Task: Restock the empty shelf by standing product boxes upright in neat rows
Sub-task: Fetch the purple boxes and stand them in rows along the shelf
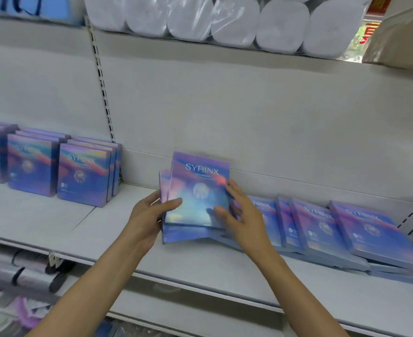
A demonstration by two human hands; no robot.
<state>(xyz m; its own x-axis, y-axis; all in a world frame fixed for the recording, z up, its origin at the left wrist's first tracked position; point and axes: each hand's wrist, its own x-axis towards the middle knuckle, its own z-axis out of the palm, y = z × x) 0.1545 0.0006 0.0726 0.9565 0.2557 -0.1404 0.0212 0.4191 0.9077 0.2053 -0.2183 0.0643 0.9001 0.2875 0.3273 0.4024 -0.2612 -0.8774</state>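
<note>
Between my hands is a small stack of purple-blue SYRINX boxes [198, 188], tilted up on the white shelf [117, 229]. My left hand [149, 215] grips the stack's left edge, thumb across the front box. My right hand [239, 210] holds the right edge, thumb on the front face and fingers behind. Several more SYRINX boxes [341, 229] lie flat and overlapping on the shelf to the right. On the left, rows of upright boxes [83, 176] stand against the back panel.
Wrapped white tissue rolls [225, 18] fill the shelf above. A slotted upright [102, 76] divides the back panel. Bare shelf lies between the upright rows and the held stack. Packaged goods [22, 276] sit on the lower shelf at left.
</note>
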